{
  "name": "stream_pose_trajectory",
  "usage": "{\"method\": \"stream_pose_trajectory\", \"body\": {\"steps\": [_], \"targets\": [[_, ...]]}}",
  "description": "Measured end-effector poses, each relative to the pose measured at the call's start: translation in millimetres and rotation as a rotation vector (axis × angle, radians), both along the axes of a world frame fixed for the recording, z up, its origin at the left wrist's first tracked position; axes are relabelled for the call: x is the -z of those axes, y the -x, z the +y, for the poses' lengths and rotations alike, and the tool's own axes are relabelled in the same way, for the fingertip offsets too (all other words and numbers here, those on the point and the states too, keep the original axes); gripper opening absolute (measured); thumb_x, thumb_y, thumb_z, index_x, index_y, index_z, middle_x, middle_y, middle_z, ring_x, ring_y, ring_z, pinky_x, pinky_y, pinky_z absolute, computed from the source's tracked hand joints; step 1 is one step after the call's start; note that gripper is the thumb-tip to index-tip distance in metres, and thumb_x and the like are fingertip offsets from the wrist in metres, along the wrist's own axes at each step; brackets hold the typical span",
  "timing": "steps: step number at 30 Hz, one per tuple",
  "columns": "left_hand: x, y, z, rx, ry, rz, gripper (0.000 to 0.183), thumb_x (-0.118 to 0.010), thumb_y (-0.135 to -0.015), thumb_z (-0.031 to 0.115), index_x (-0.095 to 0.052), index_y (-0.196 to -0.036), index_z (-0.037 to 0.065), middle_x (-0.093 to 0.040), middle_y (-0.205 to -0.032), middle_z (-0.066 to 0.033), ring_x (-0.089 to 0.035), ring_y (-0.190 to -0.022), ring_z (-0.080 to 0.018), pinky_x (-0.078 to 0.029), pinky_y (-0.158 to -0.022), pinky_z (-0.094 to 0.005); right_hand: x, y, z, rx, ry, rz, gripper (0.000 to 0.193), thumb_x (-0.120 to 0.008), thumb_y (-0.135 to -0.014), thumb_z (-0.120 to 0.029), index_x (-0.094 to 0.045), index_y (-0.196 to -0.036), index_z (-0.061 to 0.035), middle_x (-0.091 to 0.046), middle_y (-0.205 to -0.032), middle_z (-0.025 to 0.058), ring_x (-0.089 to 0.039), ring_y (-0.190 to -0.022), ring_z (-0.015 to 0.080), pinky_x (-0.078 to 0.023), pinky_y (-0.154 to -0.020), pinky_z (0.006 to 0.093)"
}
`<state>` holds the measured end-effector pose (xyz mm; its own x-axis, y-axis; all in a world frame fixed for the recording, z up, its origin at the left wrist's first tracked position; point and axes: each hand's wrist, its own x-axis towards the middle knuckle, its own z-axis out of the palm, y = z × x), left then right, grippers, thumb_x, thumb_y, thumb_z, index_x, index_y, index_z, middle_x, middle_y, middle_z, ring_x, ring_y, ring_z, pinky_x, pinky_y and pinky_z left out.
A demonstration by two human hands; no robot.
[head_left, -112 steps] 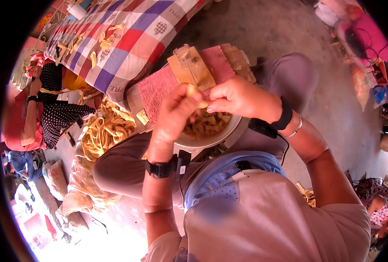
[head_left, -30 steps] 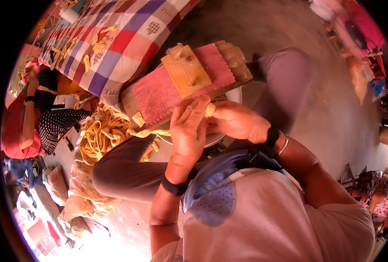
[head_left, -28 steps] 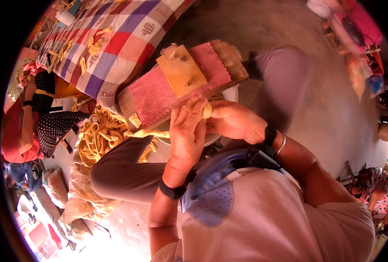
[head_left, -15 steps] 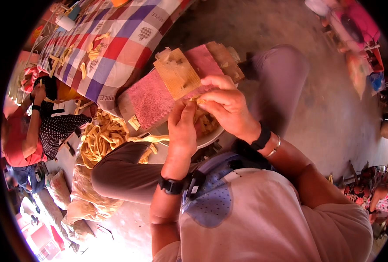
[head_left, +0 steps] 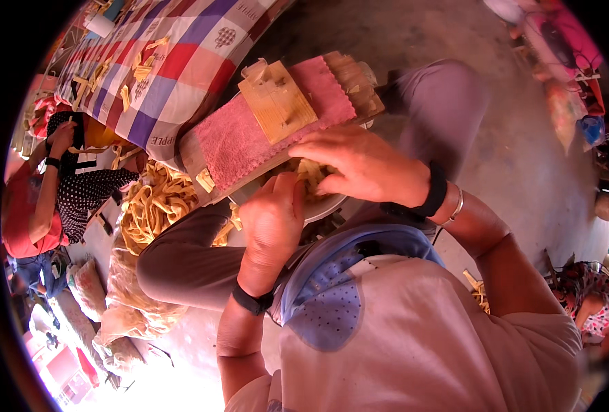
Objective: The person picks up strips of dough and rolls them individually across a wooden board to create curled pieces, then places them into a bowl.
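Yellow pieces [head_left: 311, 172], in the head view. Lie bunched in the gap between both hands, over the round bowl [head_left: 332, 209], at five o'clock from the middle of the wooden board [head_left: 189, 152]. To the seven o'clock side of the bunch, the left hand [head_left: 273, 214], with fingers curled under and thumb pointing up toward the pieces; cannot tell whether closed on one. To the three o'clock side, the right hand [head_left: 366, 163], palm down, thumb and forefinger apart around the bunch; cannot tell whether gripping or only touching. Up at eleven o'clock, on the board, a pink cloth [head_left: 232, 147] and, lying on top of that, a yellow block [head_left: 277, 103]. Toward nine o'clock, a tangled heap of long yellow strips [head_left: 157, 206], just beside the bent knee [head_left: 181, 264]. Toward ten o'clock, a checked cloth [head_left: 188, 62] with a few loose scraps [head_left: 142, 69] on it. Farther out at nine o'clock, a co-worker [head_left: 37, 213] in a red top and dotted trousers.
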<state>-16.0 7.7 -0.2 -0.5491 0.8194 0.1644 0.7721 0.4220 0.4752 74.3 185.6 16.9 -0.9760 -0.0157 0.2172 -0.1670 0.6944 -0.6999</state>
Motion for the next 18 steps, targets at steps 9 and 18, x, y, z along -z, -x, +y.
{"method": "stream_pose_trajectory", "body": {"steps": [9,18], "targets": [[-15.7,6.5,3.6,0.116,-0.008,-0.232,0.008,-0.062,-0.084,0.015,-0.061,-0.086,0.007,-0.063,-0.076,-0.0150,-0.062,-0.073,-0.0359,-0.048,-0.060,-0.0420,-11.1,-4.1,10.7,-0.042,-0.140,-0.080,0.038,-0.062,-0.077,-0.005,-0.060,-0.115,-0.0049,-0.063,-0.091,0.0176,-0.062,-0.086,0.0343,-0.049,-0.074,0.0397],[-49.5,30.8,1.9,0.269,-0.061,-0.607,0.010,-0.061,-0.088,0.009,-0.060,-0.083,0.000,-0.053,-0.064,-0.0117,-0.048,-0.057,-0.0182,-0.043,-0.057,-0.0302,-33.5,4.7,31.8,-0.276,-0.167,-0.210,0.016,-0.066,-0.080,-0.015,-0.059,-0.089,-0.0034,-0.061,-0.082,0.0072,-0.061,-0.080,0.0223,-0.045,-0.068,0.0371]]}}
